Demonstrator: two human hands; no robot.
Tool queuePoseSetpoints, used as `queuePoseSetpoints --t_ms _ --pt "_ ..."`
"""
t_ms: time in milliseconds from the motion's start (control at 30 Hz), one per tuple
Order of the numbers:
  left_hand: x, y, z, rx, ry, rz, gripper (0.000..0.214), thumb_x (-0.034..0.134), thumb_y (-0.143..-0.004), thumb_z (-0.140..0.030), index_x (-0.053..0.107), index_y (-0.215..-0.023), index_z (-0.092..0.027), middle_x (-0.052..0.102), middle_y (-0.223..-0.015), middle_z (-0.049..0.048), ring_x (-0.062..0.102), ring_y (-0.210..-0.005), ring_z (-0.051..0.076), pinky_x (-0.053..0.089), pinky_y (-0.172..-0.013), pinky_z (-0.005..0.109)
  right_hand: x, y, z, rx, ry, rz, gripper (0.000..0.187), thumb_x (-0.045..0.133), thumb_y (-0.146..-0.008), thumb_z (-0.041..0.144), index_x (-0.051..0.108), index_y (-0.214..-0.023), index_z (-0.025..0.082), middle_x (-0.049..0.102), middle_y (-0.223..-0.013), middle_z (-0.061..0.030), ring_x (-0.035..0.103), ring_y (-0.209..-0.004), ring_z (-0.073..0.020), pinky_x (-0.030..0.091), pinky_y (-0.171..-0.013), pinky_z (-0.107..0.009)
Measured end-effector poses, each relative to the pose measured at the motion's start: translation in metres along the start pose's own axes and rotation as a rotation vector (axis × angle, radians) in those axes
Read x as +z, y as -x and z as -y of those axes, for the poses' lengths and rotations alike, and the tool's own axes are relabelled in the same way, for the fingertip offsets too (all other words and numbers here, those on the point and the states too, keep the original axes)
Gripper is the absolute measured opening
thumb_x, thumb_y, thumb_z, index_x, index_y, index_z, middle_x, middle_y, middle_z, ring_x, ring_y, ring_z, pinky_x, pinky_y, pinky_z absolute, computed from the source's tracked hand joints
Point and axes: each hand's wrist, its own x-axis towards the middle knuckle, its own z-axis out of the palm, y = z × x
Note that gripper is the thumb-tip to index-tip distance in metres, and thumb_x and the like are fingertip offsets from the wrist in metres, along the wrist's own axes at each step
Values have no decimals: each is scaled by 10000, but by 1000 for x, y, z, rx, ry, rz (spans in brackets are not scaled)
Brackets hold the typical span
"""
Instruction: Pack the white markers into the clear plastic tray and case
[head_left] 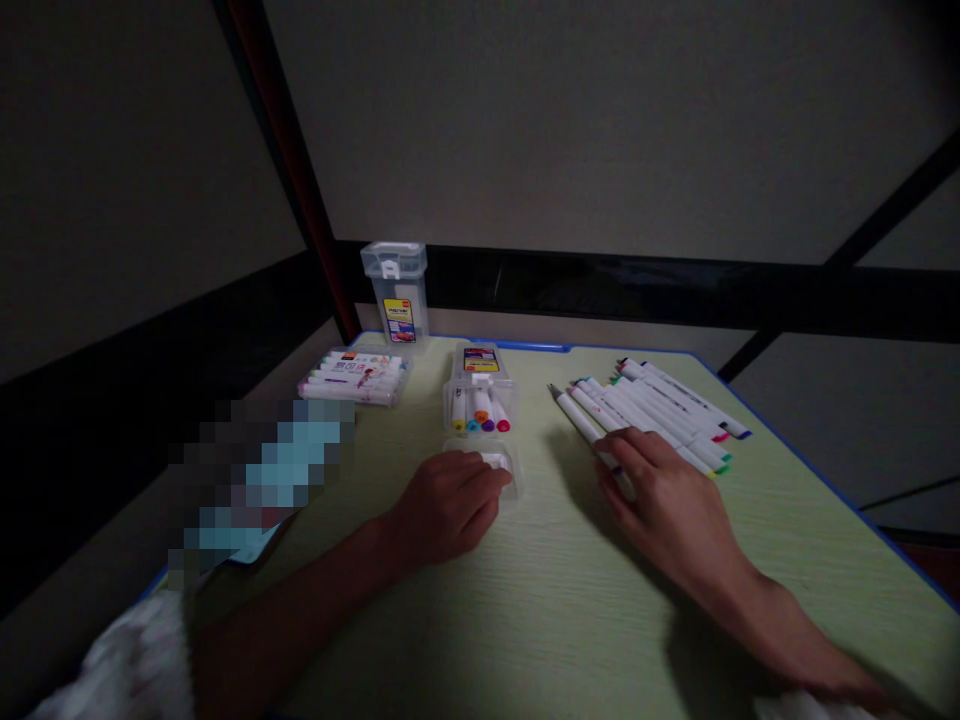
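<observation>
In the middle of the table lies a clear plastic marker box (481,384) on its side, its open end towards me. Several markers with coloured ends (481,417) show inside it. My left hand (448,505) is closed at the box's clear lid (510,487), fingers curled over its near edge. A white marker with a dark grey cap (576,414) is pinched in my right hand (673,505), tilted with the cap pointing away to the left. Just beyond that hand a row of white markers (651,405) lies side by side; my fingers cover part of the nearest ones.
An upright clear marker box (396,297) stands at the back left corner. In front of it lies a flat clear case of markers (355,376). A blurred light-blue object (289,465) sits along the left edge. Walls (600,130) border the table's back and left.
</observation>
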Motion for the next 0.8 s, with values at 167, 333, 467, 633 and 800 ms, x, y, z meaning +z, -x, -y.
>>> queuePoseSetpoints --t_ms 167,333,467,633,800 --pt "0 0 0 32 24 -18 141 417 -799 -72 545 -821 -127 617 -613 30 551 -547 131 456 -558 249 -1 -5 -12 156 182 78 220 429 -842 226 552 -1002 137 573 -1009 -111 530 -883 -273 463 -594 -341" --pt "1 1 -3 38 36 -25 142 410 -793 -73 537 -806 -137 600 -583 17 527 -520 120 448 -548 237 0 -6 -17 221 238 184 254 447 -839 203 519 -1073 137 561 -1058 -119 523 -911 -275 459 -567 -325" --pt "1 1 -5 65 44 -19 153 401 -796 -75 543 -799 -132 586 -565 14 514 -509 116 446 -554 238 2 -6 -19 250 219 219 257 436 -840 187 512 -1079 130 570 -1041 -117 546 -885 -263 452 -540 -316" --pt "-1 0 -6 79 41 -17 163 397 -799 -80 552 -779 -125 582 -562 18 510 -512 117 449 -566 246 6 -5 -21 228 180 208 257 415 -835 178 518 -1067 133 586 -1007 -125 573 -855 -272 413 -481 -303" --pt "0 0 -6 92 37 2 160 408 -783 -63 556 -757 -118 589 -572 29 513 -518 124 441 -553 252 6 -5 -19 204 142 200 241 401 -844 187 530 -1040 132 606 -960 -122 610 -722 -237 358 -443 -283"
